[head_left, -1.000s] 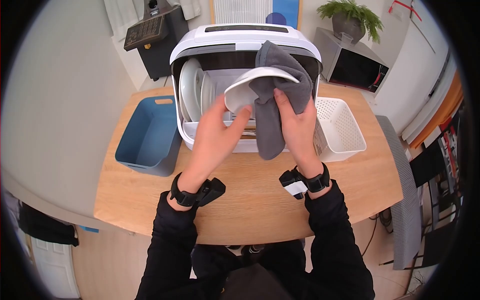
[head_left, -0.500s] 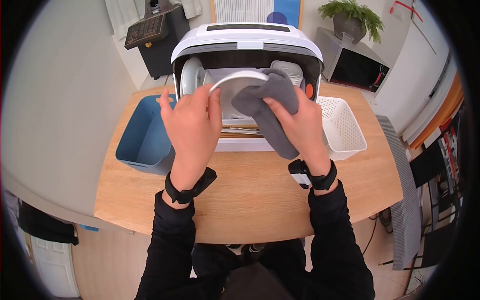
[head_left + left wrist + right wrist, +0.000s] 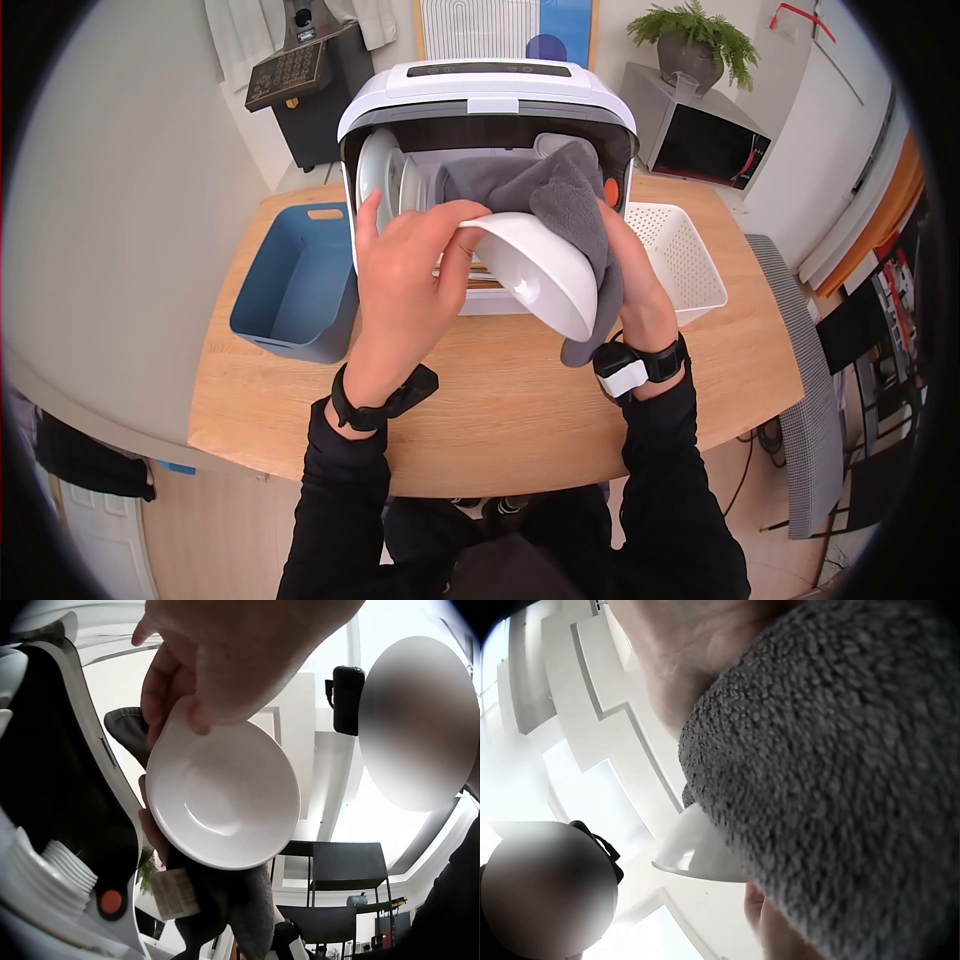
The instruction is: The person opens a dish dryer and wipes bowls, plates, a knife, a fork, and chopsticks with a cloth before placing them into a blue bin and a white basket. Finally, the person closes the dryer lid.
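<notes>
The left hand (image 3: 405, 260) pinches the rim of the tilted white bowl (image 3: 543, 270) above the table (image 3: 490, 420), before the open white cabinet (image 3: 480, 90), while the right hand (image 3: 640, 275) grips the gray cloth (image 3: 575, 205) against the bowl's exterior.

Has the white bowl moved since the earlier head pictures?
Yes: judged against the white dish cabinet, the white bowl is now lower in the head view.

White bowl (image 3: 540, 275), dark-grey cloth (image 3: 572, 205), blue bin (image 3: 297, 268), white basket (image 3: 690, 262), tan wood-grained table (image 3: 510, 410).
</notes>
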